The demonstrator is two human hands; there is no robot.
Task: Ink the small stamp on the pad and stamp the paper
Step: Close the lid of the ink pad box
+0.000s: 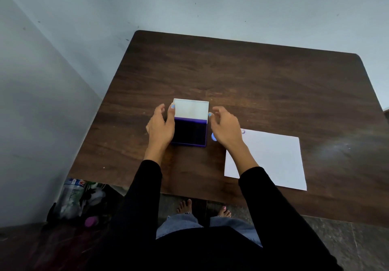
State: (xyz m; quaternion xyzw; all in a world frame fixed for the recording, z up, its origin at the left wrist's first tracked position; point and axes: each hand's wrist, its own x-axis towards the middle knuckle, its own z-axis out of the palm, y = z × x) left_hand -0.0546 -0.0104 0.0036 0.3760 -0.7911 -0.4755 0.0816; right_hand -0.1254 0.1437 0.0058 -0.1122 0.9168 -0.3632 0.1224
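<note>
An ink pad (189,133) lies open at the table's middle, its dark purple pad facing up and its white lid (191,108) standing upright behind it. My left hand (161,125) rests against the pad's left side, thumb tip touching the lid's left edge, fingers apart. My right hand (226,126) hovers at the right, one fingertip at the lid's right edge, holding nothing. The small blue stamp (214,137) sits on the table just right of the pad, partly hidden under my right hand. The white paper (271,159) lies to the right with a smiley print (243,131) at its far left corner.
The dark wooden table (252,77) stands against a pale wall in a corner. Under its near left edge, on the floor, are a plastic bag with bottles (73,199) and a pink object (91,221). My bare feet show below the table's near edge.
</note>
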